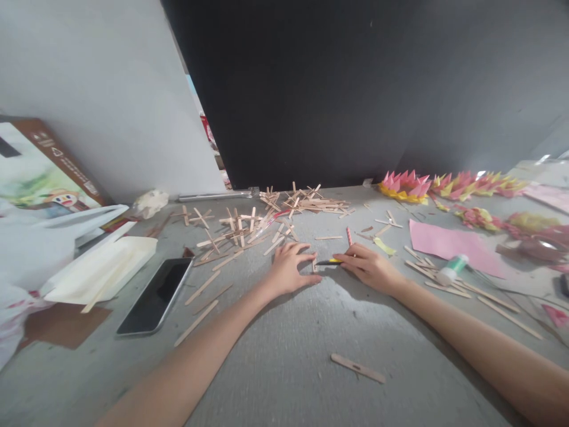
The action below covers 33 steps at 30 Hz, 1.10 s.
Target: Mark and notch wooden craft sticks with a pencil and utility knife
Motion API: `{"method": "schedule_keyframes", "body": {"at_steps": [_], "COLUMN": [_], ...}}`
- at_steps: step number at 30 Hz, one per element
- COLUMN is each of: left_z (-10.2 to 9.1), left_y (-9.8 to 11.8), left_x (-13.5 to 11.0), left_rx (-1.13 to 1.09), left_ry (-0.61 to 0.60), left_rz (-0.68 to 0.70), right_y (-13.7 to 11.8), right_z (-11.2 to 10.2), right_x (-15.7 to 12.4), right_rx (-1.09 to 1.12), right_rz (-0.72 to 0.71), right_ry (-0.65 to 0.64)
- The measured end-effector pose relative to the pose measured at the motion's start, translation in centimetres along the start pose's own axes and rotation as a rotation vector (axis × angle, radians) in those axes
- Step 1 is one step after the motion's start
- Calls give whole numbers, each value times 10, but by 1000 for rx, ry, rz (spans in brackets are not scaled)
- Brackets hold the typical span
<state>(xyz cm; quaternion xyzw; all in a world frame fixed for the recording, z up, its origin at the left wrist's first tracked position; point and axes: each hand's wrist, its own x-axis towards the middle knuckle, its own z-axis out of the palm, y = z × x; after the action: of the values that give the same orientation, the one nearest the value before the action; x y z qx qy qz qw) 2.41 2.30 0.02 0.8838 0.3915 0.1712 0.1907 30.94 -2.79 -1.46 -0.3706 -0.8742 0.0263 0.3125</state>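
Near the middle of the table, my left hand (pixel 291 270) has its thumb and fingertips at the two ends of a short piece of wooden craft stick (pixel 315 265), steadying it on the tabletop. My right hand (pixel 367 267) is closed around a craft knife (pixel 329 261) with a yellow part and a dark blade. The blade points left, and its tip is at or very close to the stick piece; contact cannot be made out. Behind the right hand a red-and-white striped straw-like stick (pixel 349 236) pokes up. Closer to me lies a single craft stick (pixel 358 368) with a dark hole or mark.
Piled craft sticks (pixel 306 203) lie at the back. A phone (pixel 155 296), a white tray (pixel 104 267) and a plastic bag (pixel 26 255) are left. Rightward are pink paper (pixel 453 246), a glue stick (pixel 452 270) and paper flowers (pixel 404 186). A dark panel (pixel 355 89) stands behind.
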Motion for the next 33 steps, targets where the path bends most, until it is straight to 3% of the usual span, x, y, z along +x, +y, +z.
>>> {"method": "schedule_keyframes", "body": {"at_steps": [5,8,13,17,22,25,29,33], "left_z": [1,2,2,1,3,4,4,3], "left_y": [-1,-2,-3,-4,-5,-5,-5,-4], "left_x": [0,0,1,1,1,1,1,0], "left_rx": [2,6,17,-12,3,6,-5,-13], "left_ry": [-2,2,-2,-13,-2,12,12,-5], "left_rz": [2,7,2,21,12,15,29,18], "right_y": [0,1,2,3,4,1,-5,-6], "right_z": [0,0,0,-1,-2,-2,-3,-3], "right_x": [0,0,0,-1,0,1,-1,-4], "right_rx": [-19,-22,-45,-80,-72,-61,-24,7], "right_rz": [-4,9,-23,-14,-59,-55,47,228], "right_ry": [-26,28,-46,57,-77,-42,67,77]}}
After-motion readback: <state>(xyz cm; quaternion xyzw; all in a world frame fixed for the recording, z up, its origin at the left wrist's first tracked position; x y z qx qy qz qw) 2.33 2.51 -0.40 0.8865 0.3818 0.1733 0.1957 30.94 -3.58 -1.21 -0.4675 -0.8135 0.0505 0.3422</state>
